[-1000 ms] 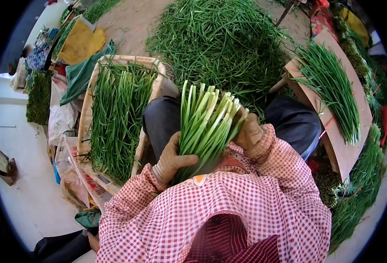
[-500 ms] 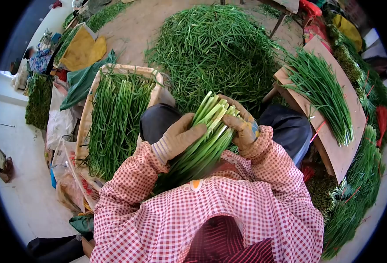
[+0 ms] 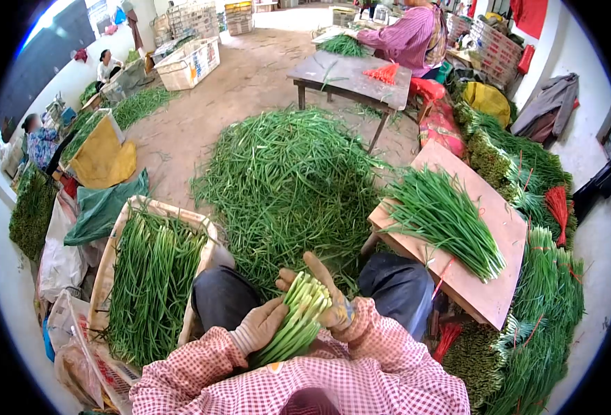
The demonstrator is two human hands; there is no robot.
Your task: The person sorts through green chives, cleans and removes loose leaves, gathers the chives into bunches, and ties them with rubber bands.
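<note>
My gloved left hand (image 3: 260, 325) is closed around a bunch of garlic chives (image 3: 297, 319), its pale cut ends pointing up and away from me. Beside those ends is my gloved right hand (image 3: 336, 315), fingers stretched out and apart behind and along the bunch; it may be touching the stems. The lower leaves hide against my checked jacket. Past my knees lies a big heap of loose chives (image 3: 284, 187). A sorted pile of chives (image 3: 450, 221) rests on a board (image 3: 502, 238) to the right.
A crate (image 3: 212, 238) filled with chives stands at my left. Tied chive bundles (image 3: 544, 325) line the right wall, with red ties (image 3: 560, 207) on them. Ahead, a person in a striped shirt (image 3: 405, 38) works beside a low table (image 3: 312, 69). Other people sit far left.
The view has tilted up, showing more of the room. My right hand's fingers have gone from gripping the bunch to stretched out beside it. My left hand still holds the chives.
</note>
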